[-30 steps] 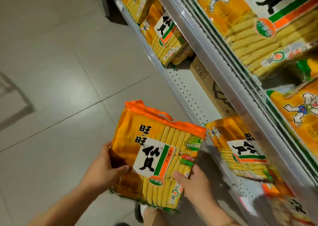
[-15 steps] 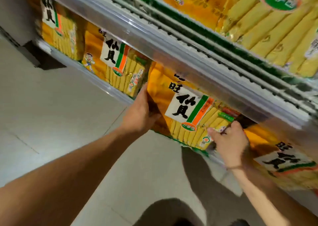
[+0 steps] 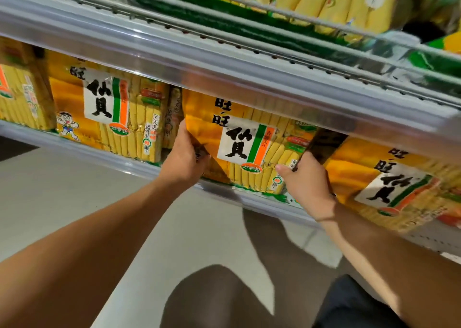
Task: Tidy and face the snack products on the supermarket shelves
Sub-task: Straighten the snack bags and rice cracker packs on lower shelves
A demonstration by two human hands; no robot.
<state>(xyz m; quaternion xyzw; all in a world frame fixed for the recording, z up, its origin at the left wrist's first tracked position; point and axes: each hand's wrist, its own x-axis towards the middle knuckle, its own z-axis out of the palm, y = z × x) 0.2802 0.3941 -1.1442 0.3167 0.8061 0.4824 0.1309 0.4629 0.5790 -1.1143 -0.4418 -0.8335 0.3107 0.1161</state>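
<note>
A yellow-orange rice cracker pack (image 3: pixel 239 143) with a white label and black characters stands on the lower shelf (image 3: pixel 139 164), its front facing out. My left hand (image 3: pixel 184 158) grips its left edge, thumb on the front. My right hand (image 3: pixel 305 180) holds its lower right corner, thumb across the front; the fingers go behind the pack, out of sight. A matching pack (image 3: pixel 107 110) stands just to the left, another (image 3: pixel 391 185) to the right, tilted.
The upper shelf's grey rail (image 3: pixel 224 63) overhangs the packs' tops, with more yellow packs (image 3: pixel 324 0) above it. A further pack (image 3: pixel 20 98) sits at far left. Grey tiled floor (image 3: pixel 74 198) lies below, with my dark trouser leg (image 3: pixel 354 302) at the bottom right.
The pack went from held low over the floor to standing on the lower shelf between its neighbours. Both hands moved in with it and still hold its sides.
</note>
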